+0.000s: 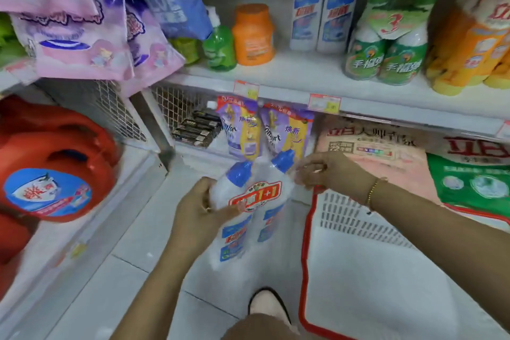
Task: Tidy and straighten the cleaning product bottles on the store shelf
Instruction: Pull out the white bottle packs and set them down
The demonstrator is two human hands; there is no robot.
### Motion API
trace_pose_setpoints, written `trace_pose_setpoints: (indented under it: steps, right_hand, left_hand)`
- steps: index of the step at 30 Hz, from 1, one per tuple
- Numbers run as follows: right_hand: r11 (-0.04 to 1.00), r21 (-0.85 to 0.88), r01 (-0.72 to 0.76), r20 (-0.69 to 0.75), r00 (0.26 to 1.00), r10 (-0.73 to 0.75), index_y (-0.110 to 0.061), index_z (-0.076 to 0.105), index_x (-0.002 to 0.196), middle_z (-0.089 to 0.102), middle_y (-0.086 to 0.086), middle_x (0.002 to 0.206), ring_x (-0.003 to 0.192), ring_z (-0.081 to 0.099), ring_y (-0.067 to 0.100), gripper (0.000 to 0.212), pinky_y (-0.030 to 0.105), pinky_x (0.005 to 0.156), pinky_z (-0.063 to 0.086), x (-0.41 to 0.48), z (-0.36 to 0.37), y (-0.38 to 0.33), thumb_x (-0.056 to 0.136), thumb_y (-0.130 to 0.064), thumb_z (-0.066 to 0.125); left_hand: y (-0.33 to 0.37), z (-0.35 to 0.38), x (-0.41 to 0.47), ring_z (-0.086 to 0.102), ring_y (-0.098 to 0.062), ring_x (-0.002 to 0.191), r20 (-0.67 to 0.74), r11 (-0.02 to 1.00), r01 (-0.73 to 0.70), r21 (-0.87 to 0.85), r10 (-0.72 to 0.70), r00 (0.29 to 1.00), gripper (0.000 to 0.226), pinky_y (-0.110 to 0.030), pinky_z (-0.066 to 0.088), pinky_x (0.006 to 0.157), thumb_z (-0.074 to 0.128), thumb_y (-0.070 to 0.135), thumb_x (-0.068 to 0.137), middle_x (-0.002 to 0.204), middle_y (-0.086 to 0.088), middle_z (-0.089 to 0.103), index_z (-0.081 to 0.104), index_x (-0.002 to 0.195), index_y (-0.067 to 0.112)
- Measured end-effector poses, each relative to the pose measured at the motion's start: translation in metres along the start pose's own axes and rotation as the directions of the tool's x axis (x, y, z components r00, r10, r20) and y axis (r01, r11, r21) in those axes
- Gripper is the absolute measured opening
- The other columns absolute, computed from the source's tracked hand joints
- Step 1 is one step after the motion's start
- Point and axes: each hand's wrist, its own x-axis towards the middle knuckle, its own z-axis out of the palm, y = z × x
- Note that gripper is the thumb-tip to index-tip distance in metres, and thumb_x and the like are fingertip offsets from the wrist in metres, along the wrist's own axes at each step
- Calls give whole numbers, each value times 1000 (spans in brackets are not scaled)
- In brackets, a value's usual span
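- White plastic twin pack (254, 201) of blue-capped bottles is hanging in your hands above the floor tiles (132, 257), in front of the lower shelf and just left of the red basket (306, 257).
- Your left hand (198, 210) is curling its fingers round the pack's left side, thumb lying across the front.
- Your right hand (325, 171) is sitting at the pack's right shoulder, fingers curled; blur is hiding whether they are pinching the wrap.
- Its long axis is pointing caps-up and away from you, leaning right, so the left hand looks to be carrying it.
- A matching pack (323, 8) is standing at the back of the upper shelf (303, 74); yours probably belongs beside it.
- Red tags on both are reading "1+1"; purple pouches (265, 130) behind are showing what looks like "Comfort".
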Motion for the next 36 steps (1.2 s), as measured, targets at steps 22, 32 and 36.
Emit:
trace_pose_setpoints:
  steps: [22, 32, 36]
  right_hand:
    - [800, -600, -19, 23, 999, 41, -22, 67, 111, 68, 4, 104, 97, 62, 20, 24, 24, 87, 44, 49, 98, 101, 90, -17, 58]
    - [809, -575, 124, 213, 977, 2, -21, 53, 131, 61, 1, 118, 108, 57, 17, 41, 21, 92, 40, 35, 62, 32, 90, -20, 60]
    - [610, -785, 105, -76, 962, -263, -16, 64, 112, 62, 9, 113, 106, 57, 27, 25, 33, 88, 44, 52, -37, -11, 90, -23, 56]
  left_hand:
    - [-171, 69, -13, 59, 17, 86, -79, 967, 253, 37, -250, 965, 40, 1, 43, 71, 81, 9, 73, 94, 18, 67, 63, 105, 24]
    - [-91, 29, 15, 67, -14, 84, 7, 968, 78, 237, -82, 997, 23, -3, 45, 70, 65, 1, 86, 87, 8, 70, 66, 91, 23]
    - [1, 36, 71, 62, 9, 74, 14, 954, -168, 250, 170, 985, 19, -1, 41, 67, 66, 7, 86, 81, 16, 68, 67, 96, 23]
